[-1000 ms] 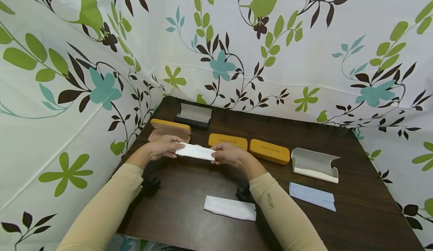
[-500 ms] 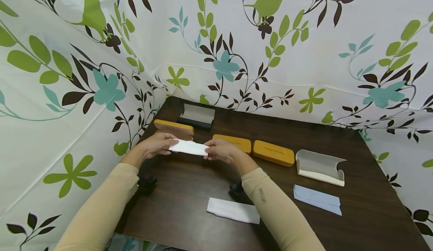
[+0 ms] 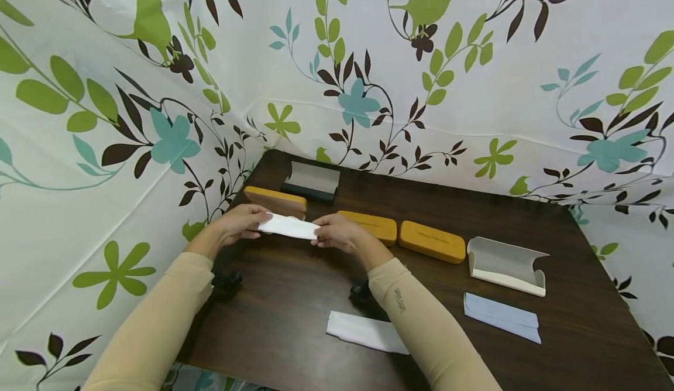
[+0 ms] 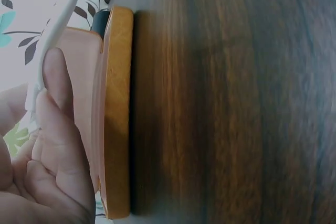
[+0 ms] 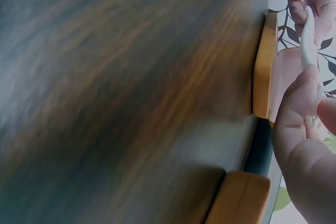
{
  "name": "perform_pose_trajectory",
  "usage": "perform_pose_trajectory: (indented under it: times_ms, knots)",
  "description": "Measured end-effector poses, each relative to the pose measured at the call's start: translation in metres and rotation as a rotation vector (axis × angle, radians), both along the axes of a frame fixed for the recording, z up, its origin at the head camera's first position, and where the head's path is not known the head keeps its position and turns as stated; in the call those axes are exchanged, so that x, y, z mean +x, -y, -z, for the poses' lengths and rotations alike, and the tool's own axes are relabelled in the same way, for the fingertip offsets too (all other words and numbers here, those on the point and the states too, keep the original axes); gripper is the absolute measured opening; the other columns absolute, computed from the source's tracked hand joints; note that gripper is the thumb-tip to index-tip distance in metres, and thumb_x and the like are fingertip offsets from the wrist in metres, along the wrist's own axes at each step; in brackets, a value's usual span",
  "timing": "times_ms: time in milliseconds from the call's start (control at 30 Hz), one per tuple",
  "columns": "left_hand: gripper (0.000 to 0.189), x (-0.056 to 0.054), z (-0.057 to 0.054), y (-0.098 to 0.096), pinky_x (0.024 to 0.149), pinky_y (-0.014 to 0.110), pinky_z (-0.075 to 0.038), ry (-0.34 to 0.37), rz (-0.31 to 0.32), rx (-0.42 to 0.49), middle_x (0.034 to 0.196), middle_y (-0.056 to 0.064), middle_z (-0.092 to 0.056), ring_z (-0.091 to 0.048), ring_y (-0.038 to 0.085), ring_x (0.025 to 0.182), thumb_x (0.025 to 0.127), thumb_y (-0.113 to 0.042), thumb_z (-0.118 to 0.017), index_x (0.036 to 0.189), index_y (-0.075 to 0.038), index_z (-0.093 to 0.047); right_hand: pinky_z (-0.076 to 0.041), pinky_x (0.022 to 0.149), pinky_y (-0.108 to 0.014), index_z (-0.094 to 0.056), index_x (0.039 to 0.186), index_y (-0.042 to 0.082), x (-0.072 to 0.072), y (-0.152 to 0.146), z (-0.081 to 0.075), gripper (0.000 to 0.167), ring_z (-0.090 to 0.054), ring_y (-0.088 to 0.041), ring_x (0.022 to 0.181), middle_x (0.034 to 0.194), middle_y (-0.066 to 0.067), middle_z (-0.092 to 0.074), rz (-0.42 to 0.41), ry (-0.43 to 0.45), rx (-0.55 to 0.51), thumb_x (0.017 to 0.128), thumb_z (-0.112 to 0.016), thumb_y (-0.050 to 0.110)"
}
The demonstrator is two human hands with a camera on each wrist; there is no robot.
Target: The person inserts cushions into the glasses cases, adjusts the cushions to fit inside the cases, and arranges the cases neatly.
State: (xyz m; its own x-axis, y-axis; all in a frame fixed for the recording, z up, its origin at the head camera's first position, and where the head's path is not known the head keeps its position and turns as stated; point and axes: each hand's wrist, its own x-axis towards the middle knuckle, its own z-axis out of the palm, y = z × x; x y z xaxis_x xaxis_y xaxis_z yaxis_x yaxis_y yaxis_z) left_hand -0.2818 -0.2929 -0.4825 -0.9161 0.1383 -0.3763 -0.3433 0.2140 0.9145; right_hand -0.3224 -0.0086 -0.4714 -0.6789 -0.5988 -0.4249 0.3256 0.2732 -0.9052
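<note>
A folded white cloth [image 3: 288,227] is stretched level between my two hands above the table. My left hand [image 3: 238,225] pinches its left end between thumb and fingers, and my right hand [image 3: 339,232] pinches the right end. Just behind the cloth stands an open mustard-yellow glasses case [image 3: 278,201], partly hidden by the hands and cloth. Its pinkish lining [image 4: 84,98] and yellow base [image 4: 118,114] show in the left wrist view. From the right wrist, the cloth [image 5: 308,40] appears edge-on; whether anything lies inside its folds I cannot tell.
Two closed yellow cases [image 3: 371,227] [image 3: 432,242] lie behind and right of my right hand. An open black case [image 3: 312,181] stands at the back left, an open white case [image 3: 508,266] at the right. A blue folded cloth [image 3: 501,316] and another white cloth [image 3: 365,331] lie nearer.
Both hands have shifted slightly left and up in the head view with the white cloth, now overlapping the open yellow case's front. The head view has turned a little.
</note>
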Motion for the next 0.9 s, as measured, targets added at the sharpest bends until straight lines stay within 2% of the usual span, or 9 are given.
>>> perform_pose_trajectory:
  times_ms: [167, 333, 533, 900]
  knots:
    - [0.046, -0.005, 0.001, 0.006, 0.07, 0.022, -0.055, 0.0, -0.038, -0.023, 0.102, 0.006, -0.065, -0.064, 0.013, 0.086, 0.105, -0.026, -0.059, 0.139, 0.005, -0.052, -0.053, 0.066, -0.024, -0.053, 0.139, -0.009, -0.003, 0.008, 0.004, 0.038, -0.064, -0.017, 0.078, 0.098, -0.015, -0.063, 0.03, 0.026, -0.023, 0.101, -0.051, -0.005]
    - [0.051, -0.008, -0.002, 0.011, 0.074, 0.024, -0.055, -0.006, -0.059, -0.059, 0.105, 0.005, -0.063, -0.062, 0.011, 0.088, 0.105, -0.028, -0.057, 0.143, 0.004, -0.048, -0.054, 0.066, -0.024, -0.051, 0.141, -0.008, -0.006, 0.018, 0.002, 0.04, -0.066, -0.018, 0.078, 0.103, -0.019, -0.063, 0.074, 0.052, -0.041, 0.101, -0.051, -0.006]
    - [0.05, -0.013, -0.002, 0.018, 0.07, 0.021, -0.054, 0.0, -0.089, -0.046, 0.099, 0.002, -0.062, -0.061, 0.009, 0.081, 0.105, -0.026, -0.057, 0.143, 0.005, -0.047, -0.056, 0.065, -0.024, -0.052, 0.14, -0.007, -0.012, 0.029, 0.005, 0.04, -0.068, -0.018, 0.074, 0.106, -0.021, -0.062, 0.133, 0.094, -0.057, 0.1, -0.052, -0.007]
    - [0.052, -0.023, 0.001, 0.03, 0.067, 0.021, -0.054, 0.02, -0.126, -0.03, 0.099, 0.002, -0.059, -0.059, 0.008, 0.08, 0.104, -0.024, -0.058, 0.144, 0.006, -0.045, -0.058, 0.071, -0.026, -0.048, 0.144, -0.008, -0.015, 0.044, 0.011, 0.045, -0.071, -0.02, 0.078, 0.111, -0.023, -0.061, 0.168, 0.07, -0.048, 0.1, -0.053, -0.008]
